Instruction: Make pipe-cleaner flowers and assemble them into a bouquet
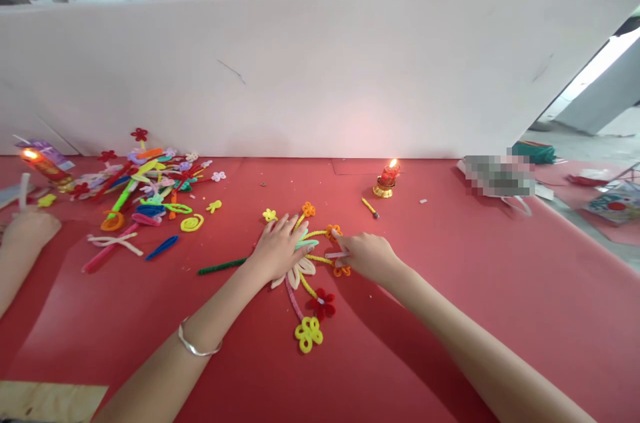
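A bouquet of pipe-cleaner flowers lies on the red table, with a dark green stem [223,267] pointing left. My left hand [283,246] rests flat over its middle, fingers spread, hiding part of the cream petals [295,273] and the pale green loops [305,243]. My right hand [370,256] pinches a short whitish glue stick [337,255]. Its index finger reaches an orange flower [333,231] on a yellow stem. Other heads fan around: another orange flower [309,209], a red flower [323,303] and a yellow-green flower [309,334].
A lit red candle [389,177] stands on a gold base beyond my right hand, near a yellow stub [370,207]. Pipe-cleaner pieces [150,189] are heaped at left. Another person's hand [30,236] is by a second lit candle [47,166]. A white partition [300,76] borders the back.
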A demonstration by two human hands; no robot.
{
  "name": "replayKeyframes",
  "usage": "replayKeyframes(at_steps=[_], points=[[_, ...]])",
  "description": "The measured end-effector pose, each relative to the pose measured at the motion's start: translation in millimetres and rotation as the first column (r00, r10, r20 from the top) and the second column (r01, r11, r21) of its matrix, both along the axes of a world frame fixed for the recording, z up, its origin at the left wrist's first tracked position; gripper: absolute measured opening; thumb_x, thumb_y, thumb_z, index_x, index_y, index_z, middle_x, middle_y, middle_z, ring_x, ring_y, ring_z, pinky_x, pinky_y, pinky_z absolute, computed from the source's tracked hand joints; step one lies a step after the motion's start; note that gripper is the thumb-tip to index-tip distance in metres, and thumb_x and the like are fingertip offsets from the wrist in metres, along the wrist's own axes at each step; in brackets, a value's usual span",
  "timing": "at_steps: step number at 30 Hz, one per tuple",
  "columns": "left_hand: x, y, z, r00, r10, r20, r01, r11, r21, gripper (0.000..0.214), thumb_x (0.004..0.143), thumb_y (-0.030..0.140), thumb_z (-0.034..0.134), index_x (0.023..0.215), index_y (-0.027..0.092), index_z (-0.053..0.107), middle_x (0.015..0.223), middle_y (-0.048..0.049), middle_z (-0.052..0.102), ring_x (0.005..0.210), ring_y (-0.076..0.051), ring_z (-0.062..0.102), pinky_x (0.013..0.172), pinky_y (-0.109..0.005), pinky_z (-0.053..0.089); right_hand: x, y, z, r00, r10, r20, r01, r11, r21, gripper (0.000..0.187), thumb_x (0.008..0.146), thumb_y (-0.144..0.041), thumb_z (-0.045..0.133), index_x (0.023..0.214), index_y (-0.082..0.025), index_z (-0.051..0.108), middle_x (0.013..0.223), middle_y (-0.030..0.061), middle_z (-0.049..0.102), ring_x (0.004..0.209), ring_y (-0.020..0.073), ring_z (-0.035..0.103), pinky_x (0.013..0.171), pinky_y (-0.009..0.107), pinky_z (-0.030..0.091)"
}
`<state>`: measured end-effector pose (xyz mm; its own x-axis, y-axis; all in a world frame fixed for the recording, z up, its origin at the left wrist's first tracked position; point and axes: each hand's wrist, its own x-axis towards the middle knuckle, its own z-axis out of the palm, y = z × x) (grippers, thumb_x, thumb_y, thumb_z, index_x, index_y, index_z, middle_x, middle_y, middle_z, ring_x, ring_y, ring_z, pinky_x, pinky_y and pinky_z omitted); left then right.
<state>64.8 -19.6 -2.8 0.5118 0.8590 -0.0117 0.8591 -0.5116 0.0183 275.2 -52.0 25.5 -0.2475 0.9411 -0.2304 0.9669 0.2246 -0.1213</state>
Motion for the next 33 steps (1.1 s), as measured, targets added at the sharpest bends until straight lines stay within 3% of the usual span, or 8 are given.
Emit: replayKeyframes(at_steps=[11,21,25,28,33], points=[[-0.5,-0.7,-0.7,0.998,-0.005,0.069,0.006,1.000,-0.020,0.068,0.086,0.063,0.018,0.140,0.023,0.030,0.147,-0.0081,0.029,0.136,-0.029,0.020,0.107,-0.047,0.018,1.0,5.4,-1.3,0.999,-0.020,-0.039,0.019,1.000,-0.018,0.022,0.074,-0.041,0.060,0.092,-0.027,0.061,0.080,0.0033,0.067,0.077,0.0212,0.063,0.055,0.025,0.038],[-1.4,-0.1,-1.0,0.998,-0.016,0.053,0.016,1.000,0.003,0.066,0.087,0.061,0.020,0.140,0.022,0.031,0.147,-0.0096,0.029,0.136,-0.028,0.021,0.106,-0.046,0.019,-0.3,6.8,1.3,0.997,-0.003,-0.079,0.004,1.000,0.015,0.039,0.070,-0.039,0.064,0.108,-0.030,0.058,0.085,0.0022,0.068,0.081,0.0212,0.062,0.055,0.024,0.034],[-5.1,0.6,-1.0,0.997,-0.061,0.054,0.062,0.998,-0.011,0.061,0.088,0.058,0.021,0.139,0.025,0.032,0.148,-0.0080,0.028,0.136,-0.028,0.019,0.106,-0.047,0.020,7.6,9.1,4.9,0.972,0.027,-0.232,-0.016,0.999,0.048,0.021,0.077,-0.042,0.056,0.089,-0.024,0.059,0.079,0.0013,0.067,0.071,0.0170,0.061,0.052,0.023,0.031],[-7.7,-2.9,3.8,0.983,-0.176,0.048,0.179,0.982,-0.064,0.057,0.089,0.057,0.026,0.139,0.031,0.032,0.149,-0.0046,0.025,0.137,-0.025,0.017,0.107,-0.044,0.020,16.0,11.9,3.8,0.911,0.019,-0.411,0.040,0.990,0.135,0.022,0.083,-0.042,0.048,0.094,-0.025,0.054,0.087,0.0001,0.067,0.071,0.0154,0.061,0.055,0.023,0.035],[-6.4,-11.9,12.7,0.949,-0.296,0.112,0.308,0.943,-0.123,0.055,0.085,0.058,0.037,0.136,0.040,0.033,0.151,0.0031,0.018,0.137,-0.023,0.021,0.109,-0.040,0.019,21.0,13.7,-9.0,0.830,0.087,-0.551,0.040,0.976,0.215,0.024,0.079,-0.021,0.048,0.103,-0.026,0.048,0.113,-0.0016,0.064,0.093,0.0162,0.063,0.070,0.025,0.043]])
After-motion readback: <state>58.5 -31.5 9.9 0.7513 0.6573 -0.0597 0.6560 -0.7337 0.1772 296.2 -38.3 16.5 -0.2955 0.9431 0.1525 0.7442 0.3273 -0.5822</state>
